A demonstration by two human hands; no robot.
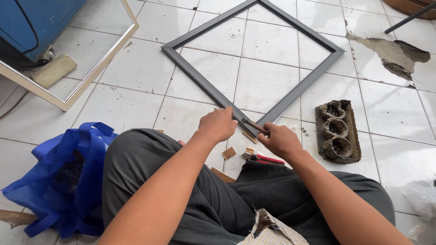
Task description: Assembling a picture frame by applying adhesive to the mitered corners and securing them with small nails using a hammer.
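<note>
Your left hand [219,124] clamps the dark frame's [299,88] near corner on the floor [390,118]; your right hand [278,139] pinches a thin tool [254,126] at that joint. Judging by this, next keep the corner pinned and work carefully.

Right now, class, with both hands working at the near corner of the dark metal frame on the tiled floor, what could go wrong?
1. The right hand drives a thin tool toward the left hand bracing the dark metal frame; a slip could jab it.
2. Loose small wooden scraps lie by the knees and could get knelt on.
</note>
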